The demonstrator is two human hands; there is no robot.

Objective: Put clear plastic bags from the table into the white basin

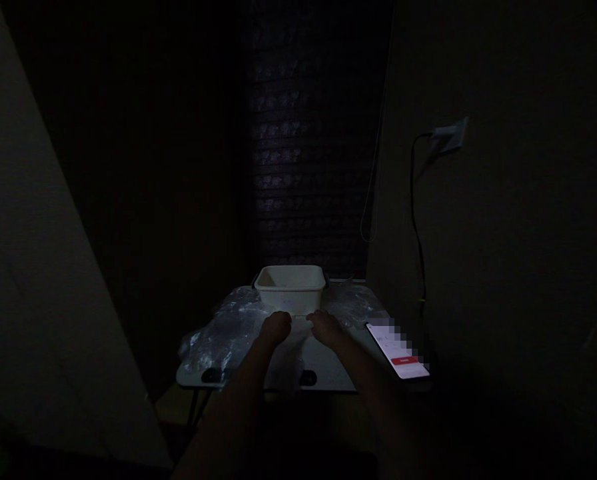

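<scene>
In the dim head view, a white rectangular tub (291,299) stands at the back of a small light table (328,367). Just in front of it are my left hand (277,327) and my right hand (324,327), a short gap between them. Both have their fingers curled inward, over thin clear plastic on the table. The fingertips seem to pinch something small and pale, too dark to make out. Crumpled clear plastic (223,330) covers the left of the table, and more (356,303) lies to the right of the tub.
A phone with a lit screen (396,350) lies at the table's right edge. Beyond it, a black cable (413,200) hangs from a wall socket (450,137). A dark blind (298,153) is behind the table, and a pale panel (43,267) slants along the left.
</scene>
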